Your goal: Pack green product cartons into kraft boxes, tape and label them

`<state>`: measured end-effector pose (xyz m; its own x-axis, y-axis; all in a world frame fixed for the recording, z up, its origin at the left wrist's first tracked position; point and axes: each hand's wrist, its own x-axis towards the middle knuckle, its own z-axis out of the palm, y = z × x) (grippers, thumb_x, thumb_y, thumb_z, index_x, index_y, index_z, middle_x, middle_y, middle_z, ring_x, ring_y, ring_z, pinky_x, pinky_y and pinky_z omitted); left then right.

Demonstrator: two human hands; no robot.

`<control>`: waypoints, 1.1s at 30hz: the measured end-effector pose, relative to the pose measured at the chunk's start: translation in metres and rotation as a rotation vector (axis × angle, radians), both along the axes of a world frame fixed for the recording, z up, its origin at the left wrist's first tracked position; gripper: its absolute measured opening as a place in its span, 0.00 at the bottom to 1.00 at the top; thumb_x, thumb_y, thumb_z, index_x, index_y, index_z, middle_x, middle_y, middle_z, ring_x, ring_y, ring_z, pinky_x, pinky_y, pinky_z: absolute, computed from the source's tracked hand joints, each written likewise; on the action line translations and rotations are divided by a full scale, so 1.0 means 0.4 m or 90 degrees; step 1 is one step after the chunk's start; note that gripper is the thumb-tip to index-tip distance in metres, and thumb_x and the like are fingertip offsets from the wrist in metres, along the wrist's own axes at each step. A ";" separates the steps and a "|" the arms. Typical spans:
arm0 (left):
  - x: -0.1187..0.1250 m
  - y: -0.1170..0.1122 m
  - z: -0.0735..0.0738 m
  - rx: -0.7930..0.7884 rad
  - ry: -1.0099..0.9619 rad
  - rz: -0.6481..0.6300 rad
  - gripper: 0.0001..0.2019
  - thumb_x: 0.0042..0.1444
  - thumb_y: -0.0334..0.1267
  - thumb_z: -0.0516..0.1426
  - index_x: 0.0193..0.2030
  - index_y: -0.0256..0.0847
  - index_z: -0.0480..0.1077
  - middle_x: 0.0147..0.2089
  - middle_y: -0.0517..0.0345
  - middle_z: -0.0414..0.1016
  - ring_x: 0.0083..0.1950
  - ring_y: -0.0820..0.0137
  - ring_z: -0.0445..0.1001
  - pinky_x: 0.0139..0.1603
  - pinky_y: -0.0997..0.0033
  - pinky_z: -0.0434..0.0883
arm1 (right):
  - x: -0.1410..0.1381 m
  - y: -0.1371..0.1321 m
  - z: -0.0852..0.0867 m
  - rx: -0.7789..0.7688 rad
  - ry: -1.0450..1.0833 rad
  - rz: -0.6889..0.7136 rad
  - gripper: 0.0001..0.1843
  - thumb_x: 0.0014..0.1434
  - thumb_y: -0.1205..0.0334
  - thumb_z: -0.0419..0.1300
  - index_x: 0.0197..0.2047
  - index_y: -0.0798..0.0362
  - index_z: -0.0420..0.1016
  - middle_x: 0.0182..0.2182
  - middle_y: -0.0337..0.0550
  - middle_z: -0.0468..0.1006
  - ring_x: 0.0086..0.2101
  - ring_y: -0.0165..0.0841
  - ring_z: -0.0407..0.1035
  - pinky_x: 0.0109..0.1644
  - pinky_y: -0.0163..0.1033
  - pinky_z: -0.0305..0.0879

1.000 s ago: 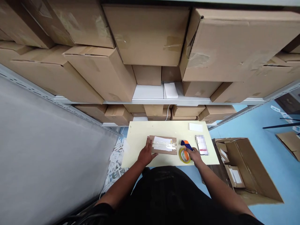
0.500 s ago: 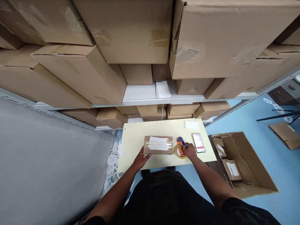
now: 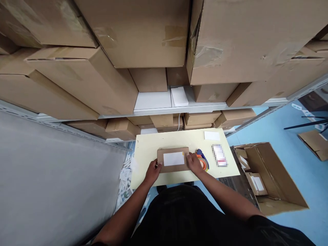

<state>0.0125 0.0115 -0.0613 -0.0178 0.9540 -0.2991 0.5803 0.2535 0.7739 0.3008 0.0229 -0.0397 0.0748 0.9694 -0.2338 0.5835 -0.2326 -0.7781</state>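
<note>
A small brown cardboard parcel (image 3: 173,159) with a white label on top lies on the pale yellow table (image 3: 148,150). My left hand (image 3: 153,171) grips its left end with the fingers curled round the edge. My right hand (image 3: 194,163) presses on its right end. Just right of that hand a tape dispenser (image 3: 203,161), blue and orange with a roll of tape, rests on the table, free of both hands.
A blurred card or phone (image 3: 219,155) and a white slip (image 3: 212,135) lie on the table's right part. An open cardboard box (image 3: 271,177) with small parcels stands on the blue floor at the right. Shelves of large cartons (image 3: 153,34) rise behind the table.
My right hand has let go of the tape dispenser and moved left onto the parcel. The parcel has been turned, so its white label faces up.
</note>
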 end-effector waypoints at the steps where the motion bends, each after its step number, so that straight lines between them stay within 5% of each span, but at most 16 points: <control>1: -0.001 0.017 0.003 0.001 0.004 -0.008 0.28 0.65 0.57 0.52 0.60 0.37 0.72 0.50 0.46 0.78 0.49 0.57 0.77 0.53 0.55 0.73 | -0.001 0.024 0.002 -0.017 0.000 0.005 0.26 0.72 0.46 0.43 0.50 0.51 0.78 0.45 0.50 0.79 0.52 0.44 0.71 0.59 0.46 0.66; 5: 0.005 0.061 0.003 -0.043 -0.016 0.010 0.26 0.65 0.55 0.52 0.59 0.38 0.72 0.52 0.47 0.80 0.50 0.57 0.79 0.53 0.57 0.74 | 0.035 0.066 -0.001 -0.047 -0.020 0.030 0.18 0.70 0.53 0.48 0.49 0.49 0.77 0.45 0.48 0.79 0.49 0.42 0.73 0.54 0.43 0.68; 10: 0.001 0.038 0.010 -0.062 -0.030 0.047 0.26 0.64 0.55 0.53 0.61 0.39 0.71 0.55 0.46 0.80 0.49 0.60 0.80 0.54 0.57 0.75 | 0.171 -0.005 -0.043 -0.061 -0.338 -0.097 0.19 0.60 0.57 0.59 0.53 0.55 0.72 0.49 0.58 0.76 0.52 0.49 0.71 0.54 0.48 0.67; 14: -0.013 0.004 0.061 0.029 0.018 0.063 0.22 0.63 0.52 0.53 0.55 0.40 0.73 0.54 0.47 0.79 0.50 0.59 0.79 0.55 0.57 0.75 | 0.237 -0.044 -0.110 -0.267 -0.332 -0.110 0.23 0.59 0.50 0.62 0.53 0.55 0.72 0.48 0.59 0.77 0.47 0.49 0.75 0.47 0.47 0.70; 17: 0.005 0.005 0.130 0.076 0.023 0.018 0.18 0.64 0.50 0.53 0.50 0.42 0.75 0.51 0.50 0.80 0.51 0.60 0.78 0.55 0.60 0.74 | 0.249 -0.036 -0.143 -0.328 -0.260 -0.107 0.18 0.62 0.51 0.59 0.50 0.54 0.74 0.47 0.58 0.79 0.45 0.47 0.77 0.44 0.44 0.70; 21: 0.119 0.064 0.224 0.038 0.010 -0.107 0.16 0.65 0.50 0.53 0.40 0.44 0.77 0.41 0.55 0.81 0.47 0.61 0.78 0.51 0.64 0.74 | 0.267 -0.039 -0.136 -0.217 -0.235 -0.104 0.19 0.65 0.56 0.55 0.55 0.55 0.74 0.49 0.57 0.79 0.48 0.45 0.76 0.48 0.42 0.70; 24: 0.266 0.126 0.256 -0.116 -0.071 -0.163 0.16 0.64 0.53 0.55 0.39 0.43 0.75 0.37 0.56 0.81 0.39 0.65 0.78 0.42 0.67 0.74 | 0.282 -0.075 -0.104 -0.079 -0.185 -0.096 0.26 0.64 0.60 0.53 0.65 0.54 0.68 0.55 0.54 0.78 0.54 0.44 0.72 0.58 0.44 0.68; 28: 0.452 0.164 0.245 -0.315 -0.178 -0.135 0.24 0.62 0.61 0.55 0.40 0.39 0.73 0.35 0.52 0.79 0.32 0.67 0.76 0.29 0.71 0.69 | 0.279 -0.129 -0.049 0.111 -0.146 -0.073 0.32 0.62 0.62 0.54 0.70 0.51 0.63 0.58 0.52 0.74 0.59 0.47 0.67 0.66 0.53 0.65; 33: 0.554 0.140 0.210 -0.322 -0.242 -0.109 0.24 0.62 0.61 0.54 0.33 0.39 0.69 0.28 0.56 0.74 0.27 0.72 0.72 0.27 0.73 0.66 | 0.267 -0.163 -0.001 0.136 -0.145 -0.098 0.34 0.60 0.65 0.56 0.70 0.51 0.62 0.54 0.54 0.72 0.54 0.47 0.70 0.60 0.53 0.70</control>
<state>0.2341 0.0675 0.0228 0.3170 0.6738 -0.6674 0.3548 0.5684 0.7423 0.4076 -0.0423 -0.0401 0.2507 0.9680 0.0128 0.7183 -0.1772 -0.6728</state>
